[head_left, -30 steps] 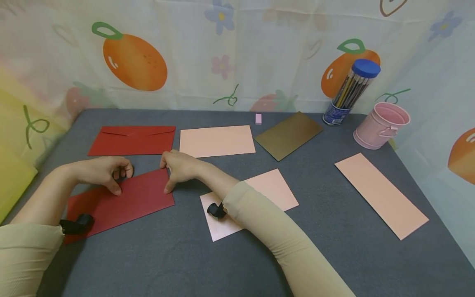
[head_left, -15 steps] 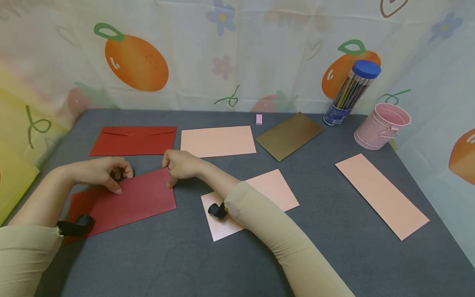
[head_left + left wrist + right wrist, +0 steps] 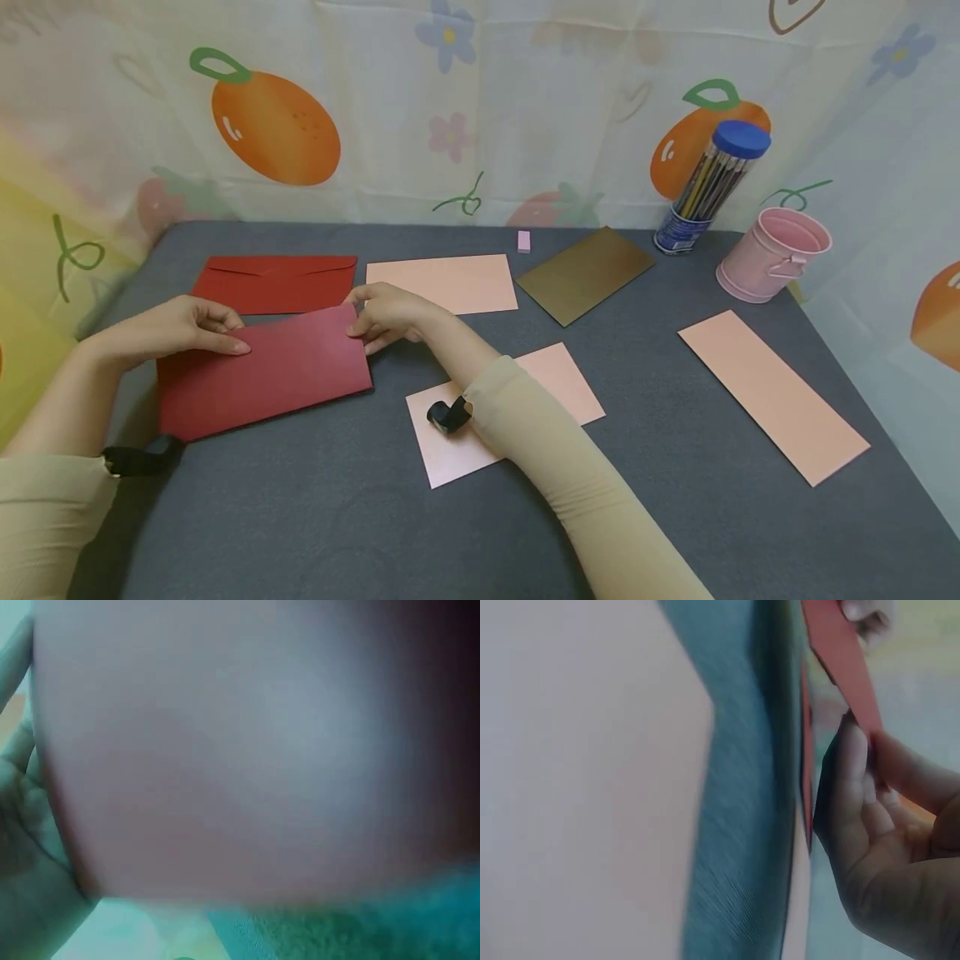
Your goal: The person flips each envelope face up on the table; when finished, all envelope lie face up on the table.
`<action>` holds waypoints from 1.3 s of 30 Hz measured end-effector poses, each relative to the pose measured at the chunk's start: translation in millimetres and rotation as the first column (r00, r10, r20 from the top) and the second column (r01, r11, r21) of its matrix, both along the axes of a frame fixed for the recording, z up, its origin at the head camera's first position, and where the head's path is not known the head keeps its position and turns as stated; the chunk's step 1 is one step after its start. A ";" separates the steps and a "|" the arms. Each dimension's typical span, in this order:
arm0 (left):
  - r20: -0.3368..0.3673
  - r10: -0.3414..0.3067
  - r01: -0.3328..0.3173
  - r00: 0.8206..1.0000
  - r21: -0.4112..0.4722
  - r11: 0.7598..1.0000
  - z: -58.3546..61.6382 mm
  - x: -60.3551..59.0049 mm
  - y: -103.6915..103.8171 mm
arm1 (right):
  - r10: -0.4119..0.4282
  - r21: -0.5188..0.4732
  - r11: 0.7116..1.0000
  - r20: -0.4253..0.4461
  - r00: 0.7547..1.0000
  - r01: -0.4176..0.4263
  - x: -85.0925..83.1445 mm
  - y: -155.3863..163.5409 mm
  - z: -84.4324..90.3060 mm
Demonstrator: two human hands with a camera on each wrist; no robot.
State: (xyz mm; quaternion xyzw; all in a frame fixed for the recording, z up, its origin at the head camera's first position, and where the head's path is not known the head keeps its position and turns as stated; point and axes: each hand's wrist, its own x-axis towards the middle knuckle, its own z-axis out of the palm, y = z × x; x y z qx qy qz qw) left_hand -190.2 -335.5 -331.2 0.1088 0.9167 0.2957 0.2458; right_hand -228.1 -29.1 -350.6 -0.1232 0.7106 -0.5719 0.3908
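Note:
A red envelope [image 3: 270, 375], its plain face toward me, is tilted up off the table in the head view. My left hand [image 3: 183, 329] grips its upper left edge, thumb on the face. At the upper right corner my right hand [image 3: 393, 315] pinches it; the right wrist view shows thumb and finger meeting on the corner [image 3: 859, 697]. The envelope's blurred face fills most of the left wrist view, with part of the left hand [image 3: 30, 840] along its edge. Just behind lies a second red envelope [image 3: 273, 283], flap side up.
Pale pink envelopes lie at the back [image 3: 442, 283], under the right forearm [image 3: 558, 379] and at the right [image 3: 772, 396]. A gold envelope [image 3: 585, 275] and a small pink block [image 3: 523, 242] sit at the back. A blue-lidded pencil jar [image 3: 708, 187] and pink bucket [image 3: 772, 254] stand back right.
The near red envelope has come up and away from me, tilting off the table. Both hands moved with it, and the right fingers now pinch its corner.

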 end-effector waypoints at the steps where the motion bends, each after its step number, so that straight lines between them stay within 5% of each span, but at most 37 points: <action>1: -0.021 0.025 -0.025 0.999 0.002 1.000 0.2 -0.3 -1.5 | -0.009 -0.006 1.000 -0.002 1.000 0.009 -1.8 2.6 1.4; 5: -0.073 0.106 -0.104 0.992 0.041 0.994 0.7 -2.3 -8.4 | -0.045 -0.009 0.999 0.002 0.999 0.045 -9.5 14.7 5.3; 9: -0.026 0.223 -0.210 0.974 0.253 0.944 -2.6 -5.0 -14.3 | -0.092 -0.009 0.996 0.019 0.996 0.092 -18.4 28.3 6.6; 12: 0.080 0.276 -0.275 0.958 0.534 0.799 -5.7 -5.3 -19.4 | -0.146 -0.029 0.989 0.040 0.989 0.147 -23.4 38.1 10.3; 15: 0.150 0.247 -0.278 0.957 0.714 0.643 -7.6 -5.0 -25.0 | -0.188 -0.057 0.980 0.044 0.981 0.191 -28.0 47.3 14.4; 17: 0.163 0.205 -0.255 0.965 0.768 0.588 -8.7 -5.1 -27.3 | -0.209 -0.079 0.974 0.038 0.977 0.212 -30.6 52.3 16.1; 22: 0.153 0.125 -0.198 0.980 0.771 0.605 -10.7 -8.0 -25.5 | -0.243 -0.112 0.963 0.023 0.970 0.244 -34.7 61.0 15.8; 25: 0.152 0.124 -0.196 0.981 0.760 0.620 -11.3 -9.3 -22.2 | -0.251 -0.120 0.960 0.033 0.967 0.253 -35.3 64.3 14.0; 31: 0.166 0.143 -0.219 0.976 0.759 0.613 -9.5 -10.3 -16.8 | -0.322 -0.160 0.931 0.061 0.945 0.327 -37.2 72.4 12.1; 36: 0.150 0.054 -0.154 0.987 0.811 0.564 -7.2 -13.0 -15.0 | -0.344 -0.227 0.909 0.061 0.937 0.349 -38.7 76.8 13.7; 39: 0.121 -0.070 -0.070 0.990 0.863 0.501 -7.0 -15.9 -15.0 | -0.338 -0.290 0.896 0.050 0.940 0.338 -38.9 78.1 14.4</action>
